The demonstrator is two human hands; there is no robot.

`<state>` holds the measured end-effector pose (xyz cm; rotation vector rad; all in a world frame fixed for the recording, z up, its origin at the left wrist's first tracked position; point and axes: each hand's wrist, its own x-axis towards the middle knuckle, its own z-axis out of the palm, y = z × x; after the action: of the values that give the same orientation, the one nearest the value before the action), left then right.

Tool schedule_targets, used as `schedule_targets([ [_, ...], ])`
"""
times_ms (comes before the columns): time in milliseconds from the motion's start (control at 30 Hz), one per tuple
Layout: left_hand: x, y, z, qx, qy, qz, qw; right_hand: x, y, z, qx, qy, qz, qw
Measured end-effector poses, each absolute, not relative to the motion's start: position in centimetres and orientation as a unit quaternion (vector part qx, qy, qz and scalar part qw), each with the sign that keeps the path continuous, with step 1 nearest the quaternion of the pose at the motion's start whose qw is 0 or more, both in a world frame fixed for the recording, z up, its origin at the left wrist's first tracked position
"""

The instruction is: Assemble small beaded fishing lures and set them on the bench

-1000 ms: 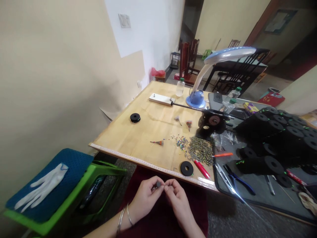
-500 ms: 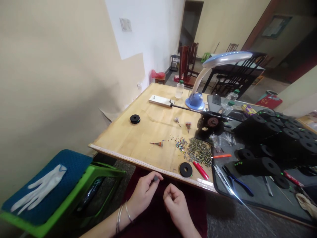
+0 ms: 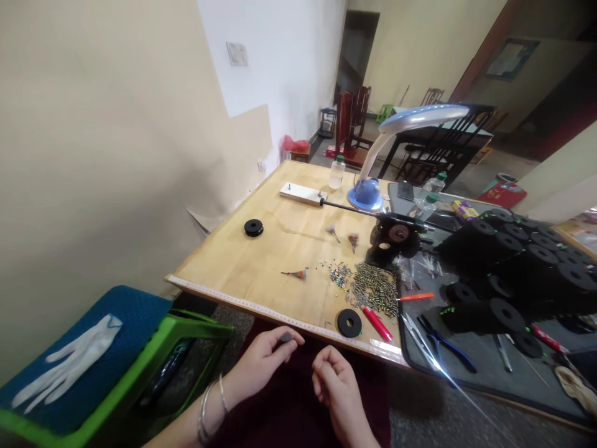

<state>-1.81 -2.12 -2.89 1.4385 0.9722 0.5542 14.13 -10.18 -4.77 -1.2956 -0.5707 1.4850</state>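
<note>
My left hand (image 3: 265,358) pinches a small dark grey piece (image 3: 285,337) between thumb and forefinger, just short of the table's front edge. To its right, my right hand (image 3: 338,382) is closed with curled fingers; whatever they may hold is too small or hidden. Both hands are above my dark red lap, apart from each other. On the table beyond them lie a black foam ring (image 3: 342,323) and a red tube-like item (image 3: 377,325). Behind these spread a heap of small yellow-and-black pieces (image 3: 375,287) and a scatter of coloured beads (image 3: 339,275).
A blue desk lamp (image 3: 366,194) and a black clamp-like device (image 3: 396,236) stand on the wooden table (image 3: 224,274). Pliers (image 3: 450,348) and many black foam spools (image 3: 485,316) occupy the grey mat at right. A white glove (image 3: 69,361) lies on the stool at left.
My left hand has shifted slightly left and down with the grey piece, widening the gap between the hands. The camera view has tilted a little. The table items stay put.
</note>
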Motion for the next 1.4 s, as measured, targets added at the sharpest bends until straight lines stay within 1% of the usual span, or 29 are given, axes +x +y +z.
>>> schedule_targets([
  [200, -0.3, -2.5, -2.8, 0.609, 0.405, 0.233, 0.641, 14.2, -10.2, -5.2, -0.545, -0.263, 0.626, 0.491],
  [367, -0.1, -2.0, -2.7, 0.61, 0.405, 0.253, 0.632, 14.5, -9.8, -5.1, -0.552, -0.281, 0.629, 0.47],
  [600, -0.3, -2.1, -2.1, 0.629, 0.44, 0.267, 0.583, 16.1, -9.1, -3.9, -0.576, -0.337, 0.544, 0.509],
  [700, -0.2, -2.2, -1.4, 0.649, 0.45, 0.266, 0.553, 16.0, -8.5, -3.0, -0.539, -0.343, 0.575, 0.511],
  [867, -0.3, -2.1, -0.8, 0.684, 0.444, 0.269, 0.513, 15.1, -7.3, -2.3, -0.481, -0.31, 0.659, 0.488],
  [1000, -0.4, -1.9, -0.8, 0.71, 0.44, 0.264, 0.483, 14.4, -6.9, -3.1, -0.473, -0.321, 0.674, 0.469],
  [1100, -0.4, -1.6, -0.8, 0.731, 0.441, 0.256, 0.453, 14.1, -6.9, -4.0, -0.515, -0.357, 0.627, 0.463],
  [1267, -1.0, 0.1, -0.6, 0.765, 0.449, 0.244, 0.393, 14.1, -6.7, -4.2, -0.54, -0.359, 0.581, 0.492],
  [1400, -2.8, 3.4, -0.1, 0.808, 0.488, 0.218, 0.249, 14.4, -6.4, -4.0, -0.532, -0.309, 0.588, 0.526],
])
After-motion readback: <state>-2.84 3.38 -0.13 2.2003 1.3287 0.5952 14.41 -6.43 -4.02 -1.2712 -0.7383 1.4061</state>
